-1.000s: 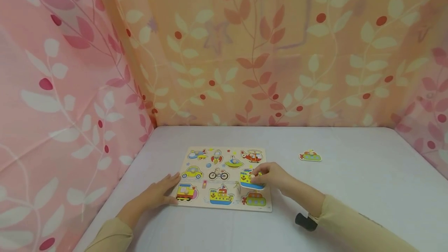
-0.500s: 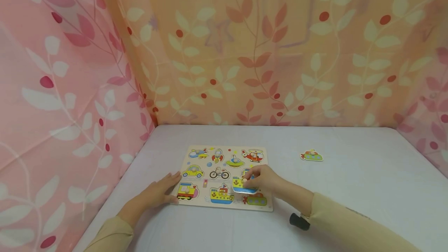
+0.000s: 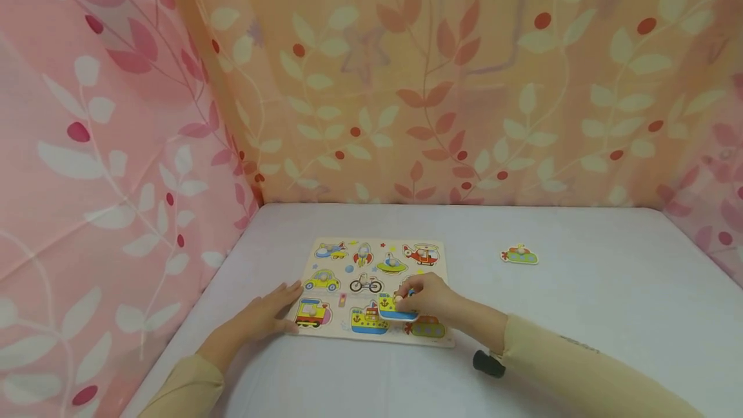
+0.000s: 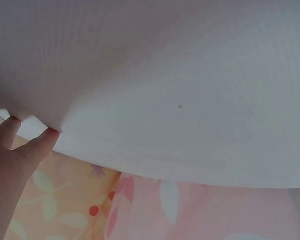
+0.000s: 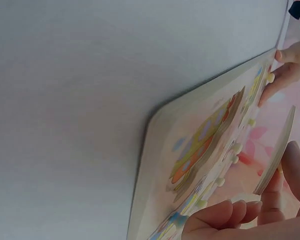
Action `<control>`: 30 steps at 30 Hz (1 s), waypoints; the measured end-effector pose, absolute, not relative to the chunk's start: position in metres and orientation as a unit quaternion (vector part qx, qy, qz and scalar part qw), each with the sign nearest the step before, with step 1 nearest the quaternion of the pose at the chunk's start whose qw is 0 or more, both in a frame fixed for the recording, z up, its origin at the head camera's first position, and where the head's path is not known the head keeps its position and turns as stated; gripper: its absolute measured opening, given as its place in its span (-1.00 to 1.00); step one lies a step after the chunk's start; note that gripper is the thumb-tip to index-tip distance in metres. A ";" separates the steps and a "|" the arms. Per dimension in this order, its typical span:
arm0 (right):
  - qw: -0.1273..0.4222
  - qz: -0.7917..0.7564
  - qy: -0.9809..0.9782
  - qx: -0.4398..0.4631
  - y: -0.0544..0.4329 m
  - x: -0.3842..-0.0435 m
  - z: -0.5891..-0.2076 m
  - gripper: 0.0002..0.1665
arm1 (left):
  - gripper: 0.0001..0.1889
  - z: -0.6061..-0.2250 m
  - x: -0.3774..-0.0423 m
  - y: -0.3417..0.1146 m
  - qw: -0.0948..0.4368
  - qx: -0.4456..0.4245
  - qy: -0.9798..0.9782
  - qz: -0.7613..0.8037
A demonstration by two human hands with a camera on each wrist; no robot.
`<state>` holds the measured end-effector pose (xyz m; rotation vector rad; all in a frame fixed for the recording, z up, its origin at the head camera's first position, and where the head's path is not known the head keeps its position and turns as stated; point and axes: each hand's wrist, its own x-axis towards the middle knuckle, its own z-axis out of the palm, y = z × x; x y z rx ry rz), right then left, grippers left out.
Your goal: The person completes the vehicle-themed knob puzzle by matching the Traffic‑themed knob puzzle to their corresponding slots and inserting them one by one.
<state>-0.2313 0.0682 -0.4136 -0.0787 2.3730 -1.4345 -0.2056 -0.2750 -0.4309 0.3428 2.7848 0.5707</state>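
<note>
My right hand [image 3: 432, 295] pinches a ship puzzle piece [image 3: 390, 310] by its knob, holding it above the lower part of the wooden peg puzzle board [image 3: 342, 318]. The raised piece overlaps the right side of the board's printed ship slot [image 3: 364, 322]. In the right wrist view, the held ship piece [image 5: 279, 157] appears edge-on, tilted and apart from the board. My left hand [image 3: 269, 315] rests at the board's left edge, fingers extended. A green submarine piece [image 3: 520, 254] lies on the table to the right; its printed slot [image 3: 428, 327] is at the board's lower right.
Several knobbed pieces sit in the board, among them a car [image 3: 322, 279], a train [image 3: 313, 313] and a helicopter [image 3: 422, 254]. The white-covered table [image 3: 580, 315] is bounded by patterned curtains [image 3: 360, 82]. A black object [image 3: 489, 363] is at the right sleeve.
My right hand has carried the ship piece leftward across the board, from near its right edge toward the printed ship slot. The left hand stays at the board's edge.
</note>
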 end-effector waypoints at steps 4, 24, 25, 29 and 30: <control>0.176 -0.503 0.845 -0.031 0.068 -0.232 -0.413 -0.84 | -0.08 -0.430 -0.208 -0.274 0.138 0.119 0.964 0.193; 0.184 -0.454 0.868 -0.081 0.021 -0.225 -0.427 -0.88 | -0.08 -0.435 -0.207 -0.276 0.141 0.116 0.963 0.198; 0.182 -0.455 0.868 -0.083 0.020 -0.225 -0.428 -0.87 | -0.08 -0.435 -0.207 -0.276 0.141 0.116 0.963 0.199; 0.172 -0.457 0.869 -0.083 0.015 -0.222 -0.428 -0.87 | -0.08 -0.433 -0.207 -0.276 0.139 0.118 0.962 0.201; 0.171 -0.457 0.869 -0.082 0.014 -0.222 -0.427 -0.88 | -0.08 -0.433 -0.207 -0.276 0.139 0.119 0.962 0.202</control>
